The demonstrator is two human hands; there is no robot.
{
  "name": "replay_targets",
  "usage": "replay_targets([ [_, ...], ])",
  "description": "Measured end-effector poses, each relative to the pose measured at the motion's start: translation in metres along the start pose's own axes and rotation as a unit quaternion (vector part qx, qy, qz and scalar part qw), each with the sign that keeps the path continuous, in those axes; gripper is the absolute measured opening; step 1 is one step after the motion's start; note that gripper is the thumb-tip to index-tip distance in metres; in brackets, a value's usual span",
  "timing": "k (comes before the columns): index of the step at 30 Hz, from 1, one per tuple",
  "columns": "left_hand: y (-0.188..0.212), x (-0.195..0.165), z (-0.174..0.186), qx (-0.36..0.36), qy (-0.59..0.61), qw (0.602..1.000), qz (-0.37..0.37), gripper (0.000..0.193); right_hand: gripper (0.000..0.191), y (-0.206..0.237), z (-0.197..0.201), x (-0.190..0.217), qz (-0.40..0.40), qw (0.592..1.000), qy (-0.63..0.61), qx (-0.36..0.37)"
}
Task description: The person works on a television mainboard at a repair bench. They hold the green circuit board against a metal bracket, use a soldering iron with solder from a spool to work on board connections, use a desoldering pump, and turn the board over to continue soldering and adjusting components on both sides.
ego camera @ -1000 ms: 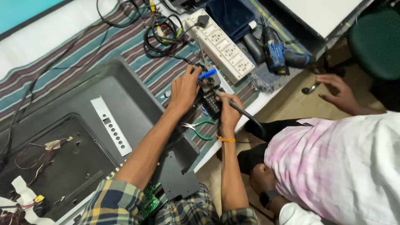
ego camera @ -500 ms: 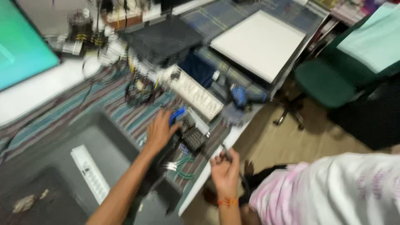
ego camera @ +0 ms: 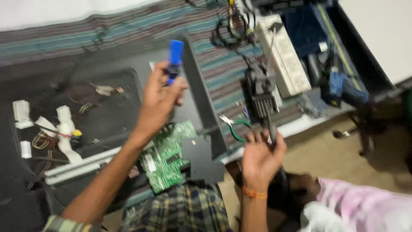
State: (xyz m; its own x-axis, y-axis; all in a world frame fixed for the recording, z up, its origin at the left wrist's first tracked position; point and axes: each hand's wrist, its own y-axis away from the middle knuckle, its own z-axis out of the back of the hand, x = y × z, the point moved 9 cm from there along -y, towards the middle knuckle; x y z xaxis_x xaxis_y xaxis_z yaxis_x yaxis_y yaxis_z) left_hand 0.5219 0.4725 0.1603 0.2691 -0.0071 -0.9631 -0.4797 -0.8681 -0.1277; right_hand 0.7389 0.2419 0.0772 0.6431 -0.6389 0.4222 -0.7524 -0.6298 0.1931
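My left hand (ego camera: 159, 101) is raised over the opened back of a flat television (ego camera: 98, 116) and grips a blue-handled tool (ego camera: 175, 58), which points upward. My right hand (ego camera: 259, 157) is at the table's front edge, fingers closed around a thin dark tool (ego camera: 272, 129) just below a black ribbed device (ego camera: 261, 92). A green circuit board (ego camera: 169, 154) lies between my arms, partly covered by a black plate (ego camera: 201, 159). The picture is motion-blurred.
A white power strip (ego camera: 283, 53) with tangled cables and a blue power drill (ego camera: 339, 83) lie on the striped cloth (ego camera: 223, 64) to the right. Green-handled pliers (ego camera: 234, 126) rest by the edge. Another person in a pink shirt (ego camera: 360, 210) crouches at lower right.
My left hand has lifted the blue-handled tool from beside the power strip to above the television back. My right hand stays at the table edge. The view has swung about.
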Motion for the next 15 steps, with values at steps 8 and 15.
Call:
replay_targets([
  [8,0.098,-0.033,-0.065,0.143,-0.204,0.967,-0.045,0.036,0.025,-0.103,0.021,-0.020,-0.048,0.986,-0.132,-0.089],
  [15,0.154,0.002,-0.175,0.487,-0.404,0.772,-0.054,0.077,0.024,-0.114,-0.015,-0.015,-0.024,0.991,-0.122,-0.050],
])
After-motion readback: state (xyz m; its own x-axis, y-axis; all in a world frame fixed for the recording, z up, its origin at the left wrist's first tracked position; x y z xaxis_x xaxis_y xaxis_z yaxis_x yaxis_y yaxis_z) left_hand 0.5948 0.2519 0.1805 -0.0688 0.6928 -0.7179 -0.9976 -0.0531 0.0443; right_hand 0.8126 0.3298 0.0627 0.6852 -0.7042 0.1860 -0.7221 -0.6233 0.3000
